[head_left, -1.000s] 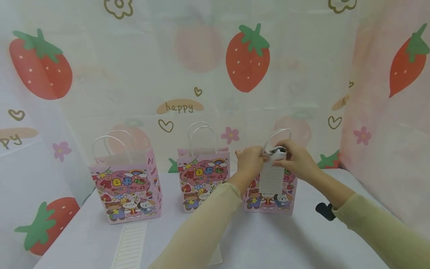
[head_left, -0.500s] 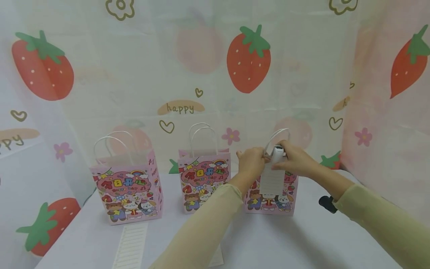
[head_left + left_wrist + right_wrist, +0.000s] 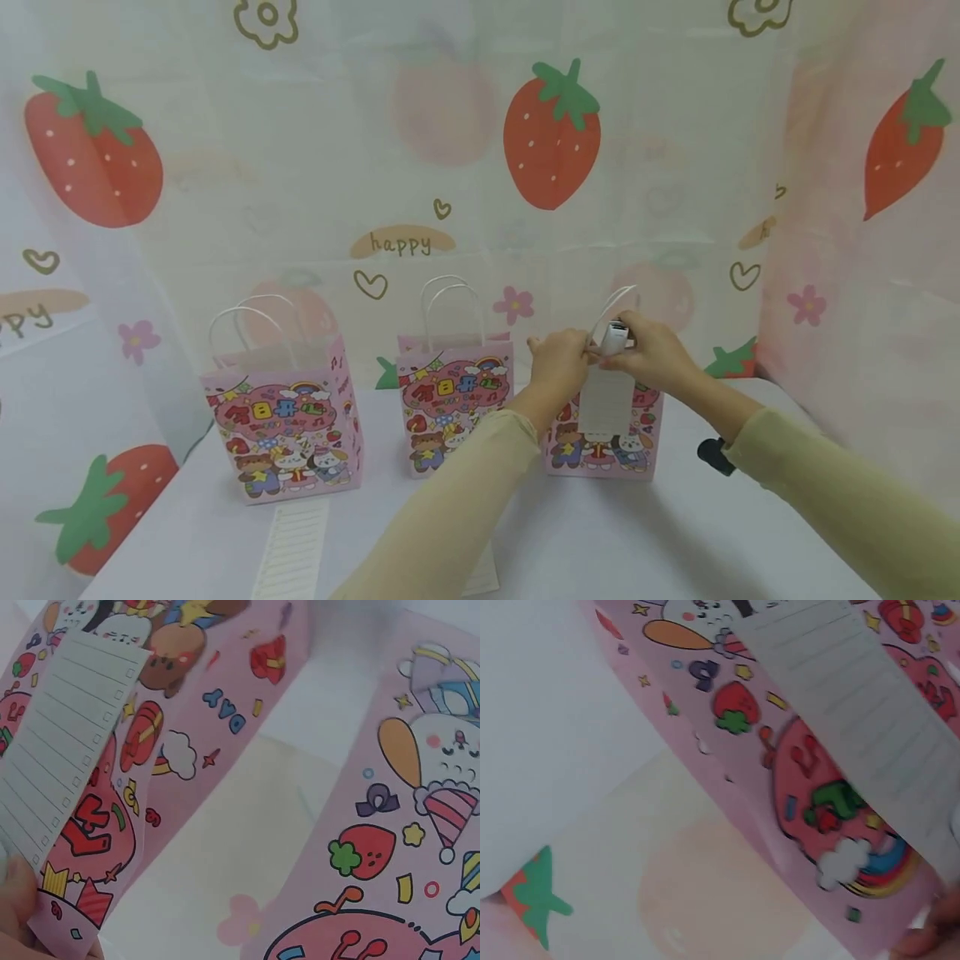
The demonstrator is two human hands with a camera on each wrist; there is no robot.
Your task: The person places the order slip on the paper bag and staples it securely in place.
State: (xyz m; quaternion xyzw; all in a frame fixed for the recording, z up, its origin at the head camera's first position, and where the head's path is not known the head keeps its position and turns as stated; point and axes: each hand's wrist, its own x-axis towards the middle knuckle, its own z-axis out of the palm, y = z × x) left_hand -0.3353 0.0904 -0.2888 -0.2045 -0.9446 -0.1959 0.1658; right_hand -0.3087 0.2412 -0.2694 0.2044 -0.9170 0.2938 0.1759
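At the top edge of the right-hand pink paper gift bag point(image 3: 566, 454), my left hand point(image 3: 558, 362) pinches the rim and the upper left of a lined paper list point(image 3: 606, 404). The list hangs down the bag's printed front; its ruled lines and small checkboxes show in the left wrist view. My right hand point(image 3: 656, 350) grips a small white stapler point(image 3: 615, 337) at the bag's rim, above the list. Whether the stapler's mouth bites both paper and bag is hidden by the fingers. In the right wrist view, only fingertips point(image 3: 922, 937) show at the rim.
Two matching gift bags, a middle one point(image 3: 427, 417) and a left one point(image 3: 281, 433), stand upright on the white table point(image 3: 600, 533). A lined list point(image 3: 292, 550) lies before the left bag, another point(image 3: 483, 575) partly under my left sleeve. A black object point(image 3: 716, 457) sits beside my right sleeve.
The stapler in my right hand has turned more upright and shifted slightly left along the bag's rim. My left hand keeps its pinch in about the same spot.
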